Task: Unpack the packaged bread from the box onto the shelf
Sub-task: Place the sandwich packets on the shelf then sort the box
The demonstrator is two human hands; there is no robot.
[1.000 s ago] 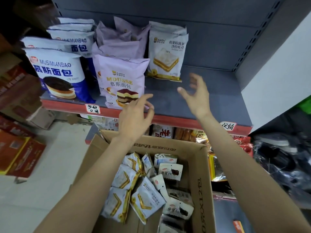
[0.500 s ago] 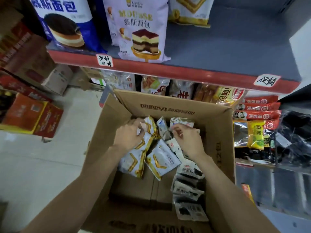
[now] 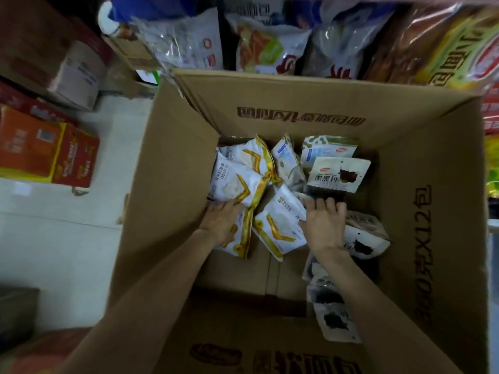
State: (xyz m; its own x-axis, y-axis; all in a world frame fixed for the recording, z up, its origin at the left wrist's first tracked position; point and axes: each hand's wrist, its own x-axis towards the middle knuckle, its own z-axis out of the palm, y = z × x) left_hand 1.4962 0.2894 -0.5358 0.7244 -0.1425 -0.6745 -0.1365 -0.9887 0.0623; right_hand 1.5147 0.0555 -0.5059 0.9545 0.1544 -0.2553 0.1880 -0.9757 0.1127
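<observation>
We see both hands deep in cardboard box (image 3: 172,168). Left hand (image 3: 221,221) lies on gold-striped bread packs (image 3: 237,184), fingers spread flat, more packs just ahead of fingertips. Right hand (image 3: 325,225) rests by dark-printed packs (image 3: 337,175), fingers curled; whether it grips anything, we cannot tell. Another gold-striped pack (image 3: 278,225) between hands.

From my seat, the fingertips of the left hand (image 3: 220,222) vanish under a white packet with gold chevrons (image 3: 237,184), so I cannot tell how they lie. The right hand (image 3: 325,225) covers part of a white packet with dark splashes (image 3: 361,242). The big brown cardboard box (image 3: 172,168) is cut off at the bottom edge. The clear-wrapped bread bags (image 3: 270,41) along the top are smeared, their print unreadable.
</observation>
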